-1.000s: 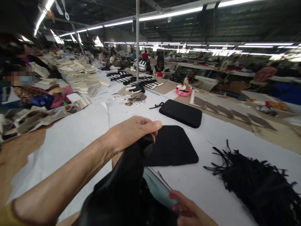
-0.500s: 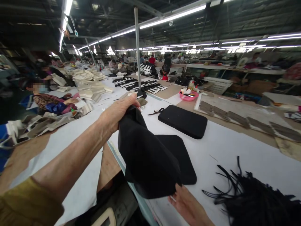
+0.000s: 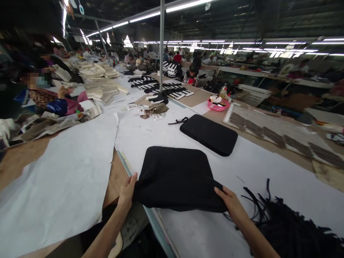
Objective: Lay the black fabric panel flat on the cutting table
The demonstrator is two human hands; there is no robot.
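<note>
A black fabric piece [image 3: 177,195] is stretched between my two hands, its near edge at the front of the white-covered table [image 3: 268,161]. My left hand [image 3: 127,190] pinches its left corner, fingers mostly hidden behind the cloth. At the right corner my right hand [image 3: 229,199] grips it, thumb on top. Just beyond, a flat black panel [image 3: 174,156] with rounded corners lies partly under the cloth; the border between the two is hard to make out. A second black padded panel [image 3: 209,134] lies farther back, with a short dark strap [image 3: 177,121] beside it.
Right of my right hand is a heap of black strips [image 3: 292,229]. A pink basket [image 3: 219,104] with small items stands at the back, near rows of brown pieces [image 3: 271,134]. A metal post [image 3: 161,50] rises beyond. A co-worker [image 3: 51,93] sits at left by beige pieces.
My left hand has come down and toward me from its raised position, drawing the black fabric out flat. My right hand has moved slightly up and right, still holding the other corner.
</note>
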